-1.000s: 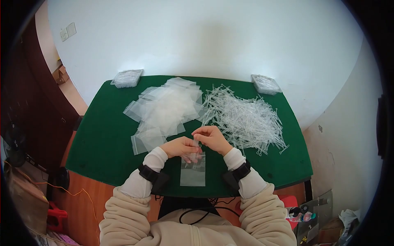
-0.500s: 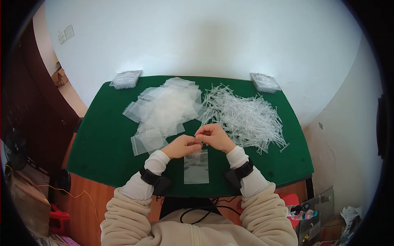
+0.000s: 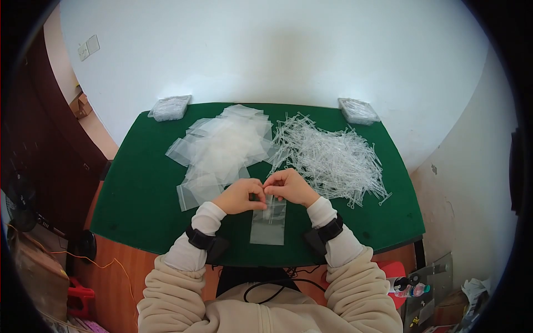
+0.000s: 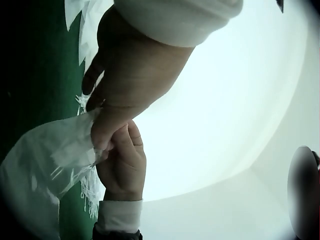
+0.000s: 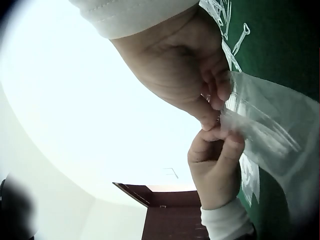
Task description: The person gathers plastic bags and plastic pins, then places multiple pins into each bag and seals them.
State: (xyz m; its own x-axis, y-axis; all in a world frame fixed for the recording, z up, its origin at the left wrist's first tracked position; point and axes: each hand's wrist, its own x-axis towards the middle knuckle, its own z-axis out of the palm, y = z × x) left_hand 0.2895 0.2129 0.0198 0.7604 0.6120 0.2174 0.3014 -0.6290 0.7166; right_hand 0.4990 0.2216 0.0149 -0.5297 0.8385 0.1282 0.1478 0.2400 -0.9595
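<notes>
In the head view a clear plastic zip bag [image 3: 267,230] hangs below both hands over the near middle of the table. My left hand [image 3: 242,196] pinches its top edge between thumb and fingers. Close beside it, the right hand [image 3: 292,187] pinches the same edge, the fingertips of both hands nearly meeting. Thin clear plastic sticks [image 5: 277,131] lie inside the bag, seen through its film in the right wrist view. The left wrist view shows the bag [image 4: 35,170] bending away from the fingers.
A heap of flat clear bags [image 3: 222,147] lies left of centre on the green table [image 3: 133,194]. Right of it spreads a pile of clear sticks with looped ends [image 3: 333,164]. Clear packs [image 3: 170,107] stand at both back corners, by the white wall [image 3: 222,50].
The left hand has shifted from below the right hand to its side, at the bag's top edge. The bag has moved slightly up and right, with the sticks now inside it.
</notes>
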